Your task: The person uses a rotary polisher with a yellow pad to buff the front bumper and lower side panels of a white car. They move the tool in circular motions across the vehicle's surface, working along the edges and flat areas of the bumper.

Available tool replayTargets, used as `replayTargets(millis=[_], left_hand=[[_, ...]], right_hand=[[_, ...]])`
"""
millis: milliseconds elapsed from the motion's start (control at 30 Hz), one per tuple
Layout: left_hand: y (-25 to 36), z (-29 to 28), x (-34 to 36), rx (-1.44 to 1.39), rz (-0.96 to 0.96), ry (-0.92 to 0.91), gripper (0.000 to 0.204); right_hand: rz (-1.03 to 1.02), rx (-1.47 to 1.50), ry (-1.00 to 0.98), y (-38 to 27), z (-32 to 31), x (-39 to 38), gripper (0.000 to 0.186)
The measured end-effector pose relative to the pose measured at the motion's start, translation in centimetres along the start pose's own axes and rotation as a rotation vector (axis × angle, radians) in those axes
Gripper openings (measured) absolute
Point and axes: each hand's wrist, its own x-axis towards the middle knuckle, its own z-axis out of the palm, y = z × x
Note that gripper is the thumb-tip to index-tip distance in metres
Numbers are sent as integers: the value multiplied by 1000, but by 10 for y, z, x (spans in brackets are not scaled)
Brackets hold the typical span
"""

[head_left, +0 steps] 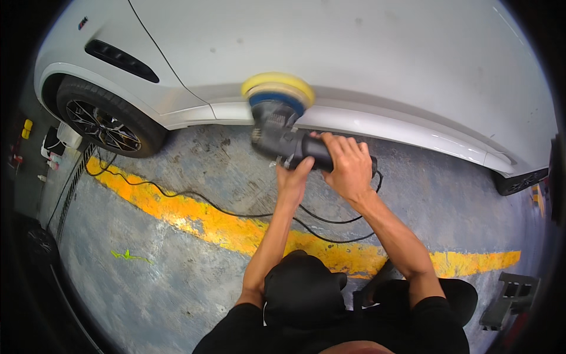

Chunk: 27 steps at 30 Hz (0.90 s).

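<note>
Left hand (292, 180) clasps the corded polisher (289, 141) mid-body, some fingers hidden, right hand (349, 165) clamped round its rear, my guess is to split the weight and steady that yellow foam pad (280, 83) near the side skirt (383, 125), low by the car door (377, 65)

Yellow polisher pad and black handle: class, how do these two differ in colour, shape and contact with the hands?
Colour: the pad is yellow, the handle black.
Shape: the pad looks round and flat, the handle long and narrow.
Contact: the right hand grips the handle, while no hand touches the pad.
Shared: both belong to the same polisher.
</note>
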Motion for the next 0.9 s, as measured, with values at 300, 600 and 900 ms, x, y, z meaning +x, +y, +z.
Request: replayTargets(millis=[300,600,900], left_hand=[[-86,92,-20,481,-31,-374,71],[-74,164,-27,679,26,-788,107],[27,237,3,589,421,-835,134]], right_hand=[[108,20,368,130,1,-102,54],[620,820,442,137,-24,-175,46],[355,703,557,66,-86,-85,55]])
